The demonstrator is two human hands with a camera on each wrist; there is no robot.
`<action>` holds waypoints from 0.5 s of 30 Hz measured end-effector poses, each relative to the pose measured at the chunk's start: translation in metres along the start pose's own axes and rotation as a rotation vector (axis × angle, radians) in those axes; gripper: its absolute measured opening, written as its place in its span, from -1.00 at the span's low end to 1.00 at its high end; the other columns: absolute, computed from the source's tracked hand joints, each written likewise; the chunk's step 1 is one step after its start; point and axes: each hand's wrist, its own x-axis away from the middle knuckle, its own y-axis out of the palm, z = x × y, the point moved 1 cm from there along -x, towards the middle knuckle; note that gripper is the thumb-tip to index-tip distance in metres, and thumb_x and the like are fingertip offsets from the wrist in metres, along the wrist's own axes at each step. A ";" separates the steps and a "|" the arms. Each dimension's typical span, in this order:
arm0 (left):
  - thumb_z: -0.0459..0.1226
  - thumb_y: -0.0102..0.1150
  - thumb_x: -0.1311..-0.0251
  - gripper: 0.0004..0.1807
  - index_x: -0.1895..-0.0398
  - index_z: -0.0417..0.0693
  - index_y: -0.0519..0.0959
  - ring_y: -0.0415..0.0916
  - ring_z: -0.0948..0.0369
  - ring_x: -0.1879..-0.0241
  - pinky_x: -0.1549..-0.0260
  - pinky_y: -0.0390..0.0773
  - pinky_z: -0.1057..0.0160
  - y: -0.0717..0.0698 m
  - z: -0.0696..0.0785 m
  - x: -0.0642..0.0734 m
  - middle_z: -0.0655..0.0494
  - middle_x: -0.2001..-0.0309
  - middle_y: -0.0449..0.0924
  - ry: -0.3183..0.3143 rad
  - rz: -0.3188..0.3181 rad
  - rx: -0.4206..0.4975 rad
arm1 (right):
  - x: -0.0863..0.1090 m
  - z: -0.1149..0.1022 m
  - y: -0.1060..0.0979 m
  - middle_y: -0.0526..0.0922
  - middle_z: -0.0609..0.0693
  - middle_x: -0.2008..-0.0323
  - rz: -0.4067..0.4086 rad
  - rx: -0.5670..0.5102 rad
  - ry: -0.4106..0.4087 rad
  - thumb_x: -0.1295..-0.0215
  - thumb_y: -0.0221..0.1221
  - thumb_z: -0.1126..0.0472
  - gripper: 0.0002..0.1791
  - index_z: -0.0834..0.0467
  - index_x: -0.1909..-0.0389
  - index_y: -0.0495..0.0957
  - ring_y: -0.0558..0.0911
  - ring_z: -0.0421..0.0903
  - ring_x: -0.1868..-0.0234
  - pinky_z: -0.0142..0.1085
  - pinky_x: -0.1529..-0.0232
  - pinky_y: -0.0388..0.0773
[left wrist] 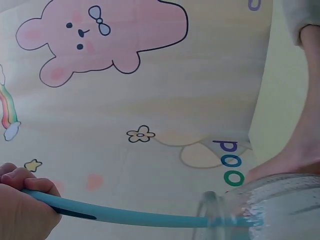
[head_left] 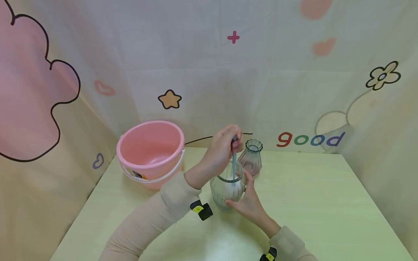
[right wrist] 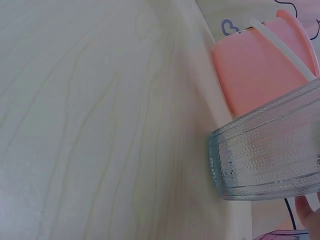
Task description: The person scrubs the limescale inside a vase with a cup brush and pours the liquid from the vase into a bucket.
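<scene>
Well, beginning at the left, a pink bucket (head_left: 147,145) stands near the back left corner of the desk (head_left: 313,203), its white handle (right wrist: 284,50) slanting across the outside. Next comes the left hand (head_left: 225,143), reaching in over the desk from the near edge, its fingers curled tight round the upper end of a light blue brush (left wrist: 135,216). The brush points down through the mouth of a clear ribbed glass jar (head_left: 222,194), and its whitish end shows blurrily inside. That jar is left of the middle between the desk's side edges, nearer the back edge than the front; whether its base touches the desktop, I can't tell. To its right, the right hand (head_left: 249,204) steadies it, thumb on the near side and fingers spread apart from it round the far right side. Just behind that hand, close to the back edge, stands a smaller glass vase (head_left: 251,157), greenish at the neck and purplish below. Farther right, colourful "good" lettering (head_left: 311,140) marks the cloth backdrop (head_left: 209,72).
</scene>
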 end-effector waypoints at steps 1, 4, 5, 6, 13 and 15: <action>-0.34 -0.35 -0.31 -0.74 0.57 -0.12 0.20 0.05 0.23 0.60 0.49 0.11 0.32 0.001 0.003 -0.001 0.13 0.63 0.08 0.002 0.000 0.011 | 0.000 0.000 0.000 0.15 0.16 -0.29 0.000 -0.003 0.001 0.27 0.50 0.24 0.27 -0.04 -0.36 -0.21 0.21 0.15 -0.30 0.23 -0.18 0.15; -0.34 -0.36 -0.32 -0.73 0.58 -0.11 0.20 0.04 0.24 0.61 0.49 0.10 0.31 0.002 0.009 -0.003 0.14 0.64 0.07 0.014 -0.003 0.028 | 0.000 0.000 0.001 0.16 0.14 -0.28 -0.001 -0.015 0.000 0.28 0.49 0.27 0.27 -0.07 -0.37 -0.22 0.23 0.15 -0.28 0.25 -0.13 0.21; -0.34 -0.36 -0.33 -0.72 0.58 -0.11 0.20 0.04 0.24 0.61 0.49 0.11 0.31 0.003 0.010 -0.003 0.14 0.64 0.07 0.015 -0.002 0.032 | 0.000 0.000 0.001 0.15 0.14 -0.28 -0.001 -0.018 0.000 0.28 0.49 0.27 0.27 -0.07 -0.37 -0.22 0.23 0.15 -0.28 0.24 -0.11 0.23; -0.34 -0.36 -0.33 -0.72 0.58 -0.11 0.20 0.04 0.24 0.61 0.49 0.11 0.31 0.003 0.011 -0.003 0.14 0.64 0.07 0.017 -0.001 0.034 | 0.000 -0.001 0.001 0.15 0.14 -0.28 0.000 -0.019 0.002 0.28 0.49 0.27 0.27 -0.07 -0.37 -0.21 0.23 0.15 -0.28 0.24 -0.12 0.22; -0.36 -0.36 -0.33 -0.72 0.58 -0.11 0.21 0.06 0.24 0.61 0.50 0.12 0.33 0.002 0.006 -0.001 0.14 0.64 0.09 0.020 0.010 0.026 | 0.000 -0.002 0.000 0.18 0.17 -0.27 -0.002 -0.008 0.024 0.27 0.49 0.26 0.26 -0.05 -0.37 -0.22 0.23 0.17 -0.28 0.24 -0.12 0.22; -0.35 -0.36 -0.34 -0.72 0.58 -0.10 0.21 0.06 0.25 0.61 0.51 0.11 0.34 0.001 0.002 -0.001 0.15 0.63 0.08 0.022 0.011 0.032 | 0.000 -0.001 0.000 0.20 0.17 -0.25 0.000 -0.003 0.027 0.26 0.49 0.26 0.26 -0.07 -0.37 -0.21 0.24 0.17 -0.28 0.24 -0.10 0.26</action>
